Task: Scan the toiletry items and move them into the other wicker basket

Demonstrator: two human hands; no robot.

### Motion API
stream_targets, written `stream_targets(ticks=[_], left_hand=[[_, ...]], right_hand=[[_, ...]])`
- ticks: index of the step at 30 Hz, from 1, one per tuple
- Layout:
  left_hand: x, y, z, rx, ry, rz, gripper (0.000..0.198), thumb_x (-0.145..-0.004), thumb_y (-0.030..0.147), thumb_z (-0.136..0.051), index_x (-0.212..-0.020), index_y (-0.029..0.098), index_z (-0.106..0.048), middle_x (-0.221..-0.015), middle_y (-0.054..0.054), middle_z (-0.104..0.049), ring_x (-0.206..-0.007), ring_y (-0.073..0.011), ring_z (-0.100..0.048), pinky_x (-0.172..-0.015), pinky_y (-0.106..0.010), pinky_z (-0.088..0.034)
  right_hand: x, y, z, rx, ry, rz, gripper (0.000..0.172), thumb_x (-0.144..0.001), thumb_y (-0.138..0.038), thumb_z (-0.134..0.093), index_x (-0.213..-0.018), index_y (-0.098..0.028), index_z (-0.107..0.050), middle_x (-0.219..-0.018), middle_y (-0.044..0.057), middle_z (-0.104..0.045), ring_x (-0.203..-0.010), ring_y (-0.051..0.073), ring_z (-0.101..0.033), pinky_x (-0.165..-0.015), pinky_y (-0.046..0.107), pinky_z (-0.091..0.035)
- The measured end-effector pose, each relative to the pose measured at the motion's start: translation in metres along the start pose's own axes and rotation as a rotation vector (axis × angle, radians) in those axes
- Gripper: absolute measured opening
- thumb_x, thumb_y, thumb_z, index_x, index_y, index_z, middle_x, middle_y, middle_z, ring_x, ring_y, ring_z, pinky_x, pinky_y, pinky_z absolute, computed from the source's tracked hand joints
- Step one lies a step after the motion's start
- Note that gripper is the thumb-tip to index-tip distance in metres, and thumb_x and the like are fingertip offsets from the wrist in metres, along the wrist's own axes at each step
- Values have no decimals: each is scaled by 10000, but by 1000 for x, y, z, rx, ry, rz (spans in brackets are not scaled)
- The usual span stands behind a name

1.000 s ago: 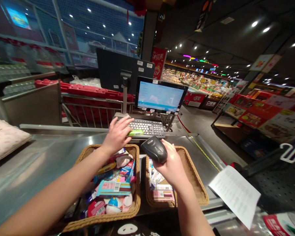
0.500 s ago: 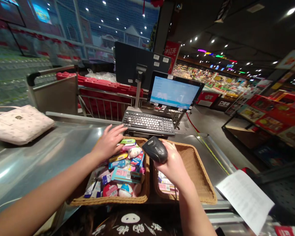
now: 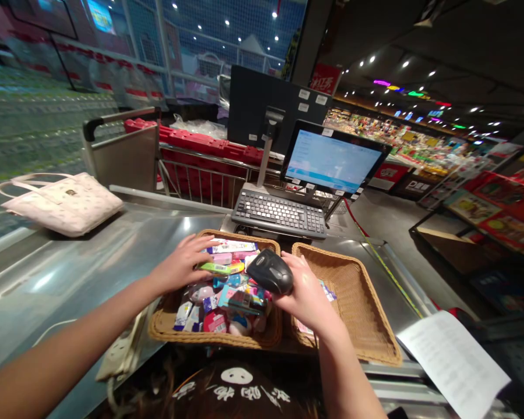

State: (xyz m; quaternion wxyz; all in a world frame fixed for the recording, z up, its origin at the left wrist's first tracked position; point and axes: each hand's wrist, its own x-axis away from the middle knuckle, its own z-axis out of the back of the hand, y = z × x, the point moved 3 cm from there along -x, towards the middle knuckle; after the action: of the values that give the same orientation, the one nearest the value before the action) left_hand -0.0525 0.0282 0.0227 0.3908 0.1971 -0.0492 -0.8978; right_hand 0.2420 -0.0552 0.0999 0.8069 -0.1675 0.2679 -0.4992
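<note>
The right hand (image 3: 303, 291) has its grip wrapped around a black plastic handheld barcode scanner (image 3: 271, 272), whose rounded head points up and left over the right part of the left-hand basket. The left hand (image 3: 186, 265) has its fingers extended and loosely spread, their ends at a slim bright-green packet (image 3: 215, 267); whether this grip pinches the packet or merely touches it, I cannot tell.

Two rectangular woven wicker baskets stand side by side on the grey metal tabletop (image 3: 144, 244). The left-hand basket (image 3: 213, 340) is filled with small colourful packaged goods, too jumbled for a sure count; among them are one long white-and-purple box (image 3: 233, 247) behind the green packet and one red packet (image 3: 215, 321) near the front. The right-hand basket (image 3: 358, 297) shows a largely bare woven floor, with a few packages partly hidden by the right hand and forearm.

Beyond the baskets are one black keyboard (image 3: 280, 212) and two screens: one lit blue-white display (image 3: 332, 160) and one dark monitor (image 3: 253, 99) seen from behind. One pale pink patterned handbag (image 3: 70, 203) sits at the left, and one printed white paper sheet (image 3: 456, 361) lies at the right.
</note>
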Motion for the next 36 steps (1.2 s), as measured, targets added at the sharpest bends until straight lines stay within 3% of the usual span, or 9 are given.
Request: stream_targets(ticks=[4,10,16,22,26,30,34,36], left_hand=[[19,-3,5,51,-135,-57,176,-836,336,-660,-997,316,-728,-1427,-48,-558,-1397,-292,-408,-1173,-555,-205],[39,0,5,78,-323,-69,163,-840,359,-673,-993,344,-725,-1542,-16,-412,-1470,-343,-252,-1150,-649,-142],[51,9,-5,109,-327,-145,185,-823,333,-688,-999,357,-741,-1581,-9,-339,-1495,-328,-178,-1174,-624,-100],[60,21,-17,110,-361,-187,83,-814,323,-696,-872,316,-754,-1585,-17,-320,-1491,-318,-195,-1190,-603,-77],[53,29,-14,110,-323,-182,113,-832,356,-685,-907,299,-750,-1508,-51,-461,-1453,-313,-310,-1205,-563,-85],[35,32,-3,115,-182,-165,144,-908,315,-597,-922,288,-739,-1236,-37,-691,-1289,-239,-536,-1221,-501,-64],[7,38,5,36,-90,-167,178,-932,340,-565,-999,262,-710,-1352,-63,-618,-1323,-252,-496,-1205,-537,-113],[-11,46,4,12,-66,-183,201,-933,367,-563,-1031,255,-698,-1432,-85,-547,-1376,-282,-428,-1185,-567,-161]], right_hand=[[-4,-4,-11,-16,-25,25,434,-688,-139,-674,-1114,-212,-639,-1174,80,-669,-1270,297,-518,-1117,513,-354],[-10,-14,-20,-6,-85,55,384,-677,-116,-662,-1046,-222,-666,-1148,71,-678,-1221,293,-551,-1118,530,-353],[-10,-23,-30,-31,-185,85,419,-688,-159,-706,-1099,-237,-674,-1205,68,-671,-1285,313,-516,-1138,564,-327],[-7,-26,-43,-86,-207,80,516,-652,-134,-704,-1159,-218,-648,-1228,79,-663,-1311,299,-499,-1135,495,-361],[-5,-29,-54,-116,-239,89,509,-661,-215,-761,-1155,-200,-643,-1163,81,-685,-1280,300,-521,-1137,482,-357],[-3,-27,-56,-123,-253,109,458,-654,-208,-767,-1101,-214,-666,-1119,71,-700,-1278,303,-529,-1156,486,-324],[7,-14,-40,-121,-208,77,553,-646,-188,-746,-1186,-218,-628,-1192,76,-684,-1329,305,-489,-1184,518,-256],[18,-3,-25,-118,-158,28,602,-642,-161,-719,-1230,-209,-598,-1233,87,-667,-1313,291,-506,-1166,502,-302]])
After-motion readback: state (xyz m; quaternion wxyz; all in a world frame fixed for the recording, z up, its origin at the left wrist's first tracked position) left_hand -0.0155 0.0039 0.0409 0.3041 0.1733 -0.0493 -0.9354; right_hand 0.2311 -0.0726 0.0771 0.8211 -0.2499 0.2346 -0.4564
